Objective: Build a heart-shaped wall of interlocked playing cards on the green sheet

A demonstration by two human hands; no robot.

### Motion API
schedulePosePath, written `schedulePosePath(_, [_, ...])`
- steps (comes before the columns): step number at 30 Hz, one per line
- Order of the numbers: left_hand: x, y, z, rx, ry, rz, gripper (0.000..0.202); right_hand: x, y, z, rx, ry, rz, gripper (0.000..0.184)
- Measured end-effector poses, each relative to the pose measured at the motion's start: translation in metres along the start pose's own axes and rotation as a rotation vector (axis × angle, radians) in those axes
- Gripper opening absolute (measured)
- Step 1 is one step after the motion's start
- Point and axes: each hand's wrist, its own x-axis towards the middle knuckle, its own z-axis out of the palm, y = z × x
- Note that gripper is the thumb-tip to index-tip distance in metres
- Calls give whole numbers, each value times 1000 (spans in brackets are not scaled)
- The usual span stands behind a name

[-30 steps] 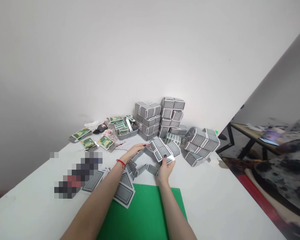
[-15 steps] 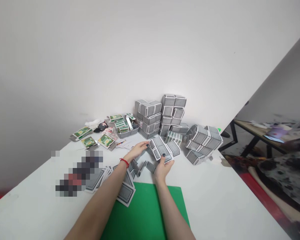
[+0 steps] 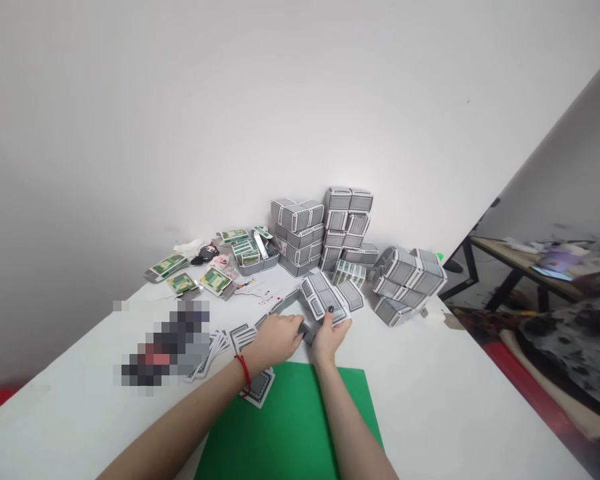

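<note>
A chain of folded grey-backed playing cards (image 3: 316,299) lies on the white table (image 3: 430,400) beyond a green mat (image 3: 290,427). My right hand (image 3: 330,333) grips the near end of this card structure, thumb on top. My left hand (image 3: 276,337), with a red string at the wrist, is curled around the chain's lower left part. Loose grey-backed cards (image 3: 230,340) lie fanned under and left of my left forearm.
Stacks of grey card cubes (image 3: 325,230) stand by the wall, with more cubes (image 3: 409,280) to the right. Green card boxes (image 3: 200,280) and a small grey tray (image 3: 253,257) lie at the left. A blurred patch covers an object at the left. The table's right edge drops to a cluttered floor.
My left hand has pulled back from the far top of the card chain to its near lower part beside my right hand. The right hand has barely moved.
</note>
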Motion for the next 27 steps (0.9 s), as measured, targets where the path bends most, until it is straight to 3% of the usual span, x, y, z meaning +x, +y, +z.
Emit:
schedulePosePath(3, [4, -4, 8, -3, 30, 73, 18, 1, 2, -1, -6, -12, -15, 24])
schedulePosePath(8, [3, -10, 9, -148, 88, 46, 25, 6, -2, -2, 43, -52, -1, 28])
schedulePosePath(12, [7, -25, -8, -510, 283, -92, 32, 18, -27, -8, 196, -60, 20, 30])
schedulePosePath(15, [15, -38, -25, -848, 393, -277, 31, 27, -57, -14, 305, -199, 68, 33])
schedulePosePath(18, [19, -43, -41, -1366, 338, -454, 35, 32, -82, -19, 360, -478, 255, 38])
schedulePosePath(21, [16, -40, -54, -1699, 219, -428, 39, 31, -92, -20, 317, -690, 416, 36])
schedulePosePath(24, [12, -35, -58, -1743, 196, -443, 44, 27, -90, -21, 265, -746, 454, 45])
schedulePosePath(27, [13, -34, -53, -1690, 237, -471, 63, 25, -87, -22, 261, -686, 416, 77])
